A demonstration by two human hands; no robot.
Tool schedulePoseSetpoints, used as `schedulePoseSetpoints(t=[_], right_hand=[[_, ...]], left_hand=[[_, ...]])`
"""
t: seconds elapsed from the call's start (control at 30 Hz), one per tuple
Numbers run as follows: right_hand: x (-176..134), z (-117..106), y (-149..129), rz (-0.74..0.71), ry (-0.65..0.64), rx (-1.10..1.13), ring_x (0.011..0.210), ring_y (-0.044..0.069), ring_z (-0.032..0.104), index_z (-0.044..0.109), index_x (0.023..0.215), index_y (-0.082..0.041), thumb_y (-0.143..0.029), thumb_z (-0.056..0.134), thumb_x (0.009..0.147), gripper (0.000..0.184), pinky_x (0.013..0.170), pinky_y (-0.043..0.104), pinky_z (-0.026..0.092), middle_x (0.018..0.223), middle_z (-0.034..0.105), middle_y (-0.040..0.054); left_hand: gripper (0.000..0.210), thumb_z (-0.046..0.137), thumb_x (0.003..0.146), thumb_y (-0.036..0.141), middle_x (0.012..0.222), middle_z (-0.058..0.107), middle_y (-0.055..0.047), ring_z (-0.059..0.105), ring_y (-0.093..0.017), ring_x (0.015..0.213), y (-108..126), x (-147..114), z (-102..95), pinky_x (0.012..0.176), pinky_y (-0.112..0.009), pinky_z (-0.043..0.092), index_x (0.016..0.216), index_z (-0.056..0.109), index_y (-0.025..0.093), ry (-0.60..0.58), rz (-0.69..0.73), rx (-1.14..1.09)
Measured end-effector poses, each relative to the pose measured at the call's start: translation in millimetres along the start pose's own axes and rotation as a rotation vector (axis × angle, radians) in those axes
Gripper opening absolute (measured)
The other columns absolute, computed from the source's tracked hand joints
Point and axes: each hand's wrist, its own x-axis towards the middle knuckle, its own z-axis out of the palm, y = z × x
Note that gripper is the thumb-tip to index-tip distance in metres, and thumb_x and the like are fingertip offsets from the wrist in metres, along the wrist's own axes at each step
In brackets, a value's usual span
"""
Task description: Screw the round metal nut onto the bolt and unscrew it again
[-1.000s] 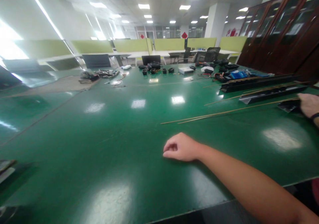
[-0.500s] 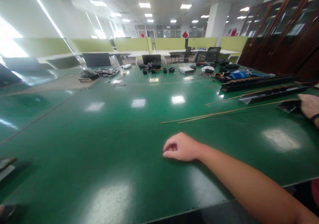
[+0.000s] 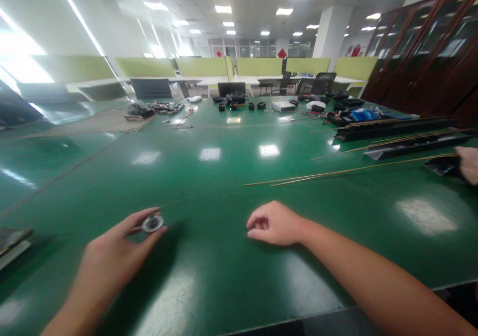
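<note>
My left hand (image 3: 115, 251) is above the green table at the lower left. Its thumb and fingers pinch a small round object (image 3: 153, 223), silvery at the rim and dark in the middle; its exact kind does not show. To the right, my right hand (image 3: 274, 224) rests on the tabletop with the fingers loosely curled in, and I see nothing in its hollow. Beyond it lie thin brass-coloured rods (image 3: 298, 178), not touched by either of my hands.
Another person's hand (image 3: 468, 163) is at a black channel piece (image 3: 442, 165) by the right edge. Long black channels (image 3: 418, 147) lie at the right. Several small black parts and a white box (image 3: 283, 106) stand farther back. A flat stack (image 3: 15, 244) sits at the left edge.
My left hand has come in from the lower left with the small round object between its fingers. My right hand has stayed in place on the table; the view has shifted slightly.
</note>
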Motion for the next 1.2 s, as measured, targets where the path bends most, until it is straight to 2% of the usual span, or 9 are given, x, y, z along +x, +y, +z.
schedulePoseSetpoints(t=[0.07,0.17,0.23,0.3,0.47,0.57,0.67,0.87,1.2], right_hand=[[1,0,1,0.031,0.03,0.039,0.059,0.01,0.057,0.072,0.094,-0.016,-0.033,0.069,0.082,0.021,0.057,0.02,0.042,0.07,0.066,0.0001],[4,-2,4,0.114,0.171,0.064,0.06,0.01,0.058,0.067,0.095,-0.016,-0.024,0.068,0.079,0.017,0.058,0.02,0.043,0.073,0.067,-0.0004],[6,-4,7,0.161,0.277,0.035,0.062,0.011,0.059,0.063,0.093,-0.017,-0.017,0.066,0.077,0.016,0.06,0.02,0.044,0.076,0.067,-0.0005],[7,-6,9,0.179,0.334,-0.002,0.064,0.012,0.059,0.062,0.095,-0.019,-0.014,0.064,0.075,0.02,0.062,0.022,0.044,0.078,0.067,-0.0005],[7,-7,10,0.151,0.346,-0.048,0.076,0.015,0.06,0.061,0.101,-0.021,-0.008,0.062,0.071,0.032,0.07,0.024,0.045,0.087,0.067,0.0014],[8,-5,8,0.153,0.33,-0.021,0.074,0.015,0.059,0.063,0.102,-0.02,-0.009,0.064,0.071,0.033,0.068,0.024,0.046,0.086,0.067,0.0013],[8,-3,6,0.127,0.333,0.006,0.073,0.015,0.06,0.066,0.1,-0.019,-0.012,0.067,0.07,0.031,0.068,0.025,0.047,0.085,0.068,0.0018],[5,-2,4,0.116,0.296,0.069,0.075,0.016,0.065,0.072,0.1,-0.019,-0.016,0.067,0.075,0.025,0.069,0.025,0.049,0.089,0.073,0.0035],[4,-3,4,0.065,0.288,0.03,0.071,0.015,0.064,0.074,0.098,-0.019,-0.016,0.066,0.077,0.023,0.064,0.023,0.046,0.086,0.074,0.0018]], left_hand=[[0.033,0.067,0.08,0.041,0.099,0.072,0.001,0.068,-0.022,0.087,31,15,21.0,0.077,-0.031,0.054,0.11,0.066,0.028,-0.072,0.166,-0.085],[0.023,0.065,0.081,0.03,0.104,0.07,-0.002,0.065,-0.022,0.096,86,33,49.5,0.086,-0.034,0.052,0.104,0.067,0.026,-0.191,0.42,-0.195],[0.021,0.064,0.081,0.024,0.102,0.069,-0.002,0.064,-0.022,0.098,112,39,66.2,0.087,-0.035,0.051,0.101,0.068,0.025,-0.226,0.508,-0.226],[0.021,0.063,0.081,0.02,0.102,0.068,-0.003,0.063,-0.021,0.097,124,39,80.8,0.085,-0.034,0.051,0.101,0.068,0.025,-0.227,0.557,-0.278],[0.022,0.062,0.085,0.02,0.103,0.067,-0.003,0.063,-0.017,0.092,118,28,99.8,0.082,-0.028,0.051,0.105,0.067,0.025,-0.273,0.582,-0.442],[0.025,0.063,0.084,0.019,0.104,0.067,-0.003,0.064,-0.017,0.094,114,23,97.7,0.084,-0.029,0.051,0.108,0.066,0.025,-0.322,0.573,-0.483],[0.03,0.065,0.082,0.018,0.104,0.068,-0.002,0.064,-0.018,0.095,116,22,93.9,0.085,-0.03,0.05,0.111,0.063,0.025,-0.321,0.536,-0.481],[0.018,0.065,0.079,0.016,0.093,0.067,-0.002,0.064,-0.018,0.086,114,21,94.1,0.078,-0.03,0.049,0.096,0.063,0.022,-0.298,0.493,-0.458],[0.018,0.068,0.077,0.014,0.09,0.064,0.001,0.06,-0.015,0.083,112,23,95.8,0.074,-0.027,0.045,0.091,0.061,0.022,-0.297,0.452,-0.478]])
